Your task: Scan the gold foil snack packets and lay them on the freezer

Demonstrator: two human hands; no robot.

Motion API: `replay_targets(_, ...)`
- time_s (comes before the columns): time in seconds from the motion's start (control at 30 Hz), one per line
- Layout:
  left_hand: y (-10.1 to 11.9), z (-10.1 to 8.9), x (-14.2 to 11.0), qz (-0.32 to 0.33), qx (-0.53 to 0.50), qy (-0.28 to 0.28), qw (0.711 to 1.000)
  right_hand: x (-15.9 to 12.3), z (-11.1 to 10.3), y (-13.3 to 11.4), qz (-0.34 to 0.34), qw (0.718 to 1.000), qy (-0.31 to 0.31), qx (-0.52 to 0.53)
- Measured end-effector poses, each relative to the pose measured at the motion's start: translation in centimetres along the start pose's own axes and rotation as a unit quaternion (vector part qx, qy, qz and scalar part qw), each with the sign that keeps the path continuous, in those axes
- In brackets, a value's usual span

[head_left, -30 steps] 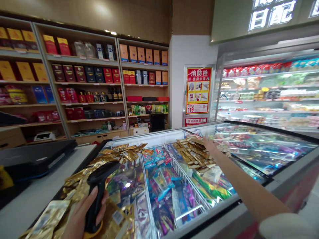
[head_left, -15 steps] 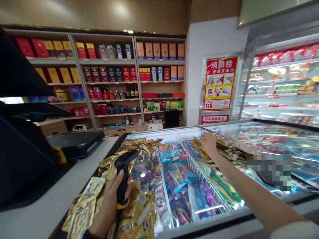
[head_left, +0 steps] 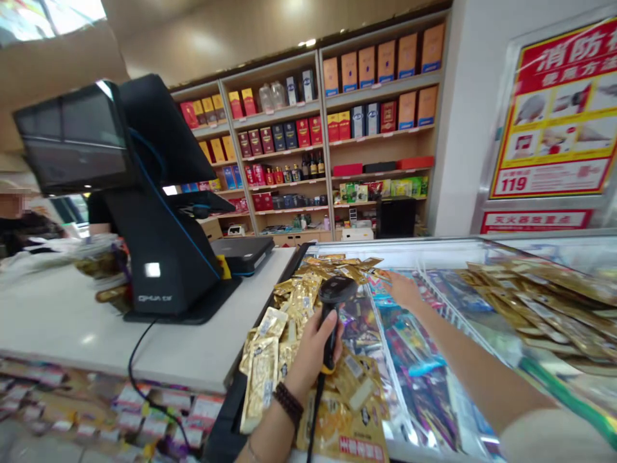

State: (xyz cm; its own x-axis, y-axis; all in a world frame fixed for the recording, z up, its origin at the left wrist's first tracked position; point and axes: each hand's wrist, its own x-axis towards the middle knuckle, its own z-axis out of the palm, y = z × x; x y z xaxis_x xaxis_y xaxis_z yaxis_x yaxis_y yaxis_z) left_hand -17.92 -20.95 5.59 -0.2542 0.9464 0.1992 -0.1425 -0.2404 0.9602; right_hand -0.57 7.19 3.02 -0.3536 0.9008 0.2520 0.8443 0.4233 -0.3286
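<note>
My left hand (head_left: 315, 344) is wrapped round the handle of a black barcode scanner (head_left: 337, 292), its head pointing away over the freezer and its cable hanging down. Under and around that hand, gold foil packets (head_left: 263, 379) lie heaped on the freezer's left side. My right hand (head_left: 402, 289) reaches across the glass, with its fingertips at a small gold packet (head_left: 378, 274) on the far edge of this heap. Those fingers are blurred, so I cannot see whether they grip it. Another gold packet pile (head_left: 544, 308) spreads over the glass to the right of my right forearm.
A glass-topped freezer (head_left: 409, 411) holds colourful packs in white wire baskets. On the left, a checkout terminal (head_left: 164, 257) and a black cash drawer (head_left: 245, 254) stand on a white counter (head_left: 193, 360). Boxed goods fill the back shelves (head_left: 322, 141). Another person (head_left: 24, 218) is at far left.
My view has turned left, bringing the checkout terminal fully in. My right hand has moved from the right gold pile to the left heap's far edge. The scanner stays in my left hand.
</note>
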Motion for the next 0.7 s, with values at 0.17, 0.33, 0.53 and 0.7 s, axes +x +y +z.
replay_targets(0.17, -0.2, -0.2, 0.2, 0.01, -0.026, -0.015, 0.999, -2.0, -0.6, -0.1, -0.041, 0.996, -0.014, -0.072)
replay_targets(0.33, -0.1, -0.1, 0.2, 0.013, -0.025, -0.031, 0.999, -5.3, -0.4, -0.4, -0.053, 0.991, -0.012, -0.122)
replay_targets(0.53, -0.2, 0.1, 0.0, 0.009, -0.012, -0.043, 0.999, -7.1, -0.4, 0.2, 0.006, 0.993, 0.028, 0.112)
replay_targets(0.7, -0.1, 0.1, -0.3, 0.012, 0.008, -0.048, 0.999, -7.6, 0.0, 1.0, 0.102, 0.882, 0.041, 0.459)
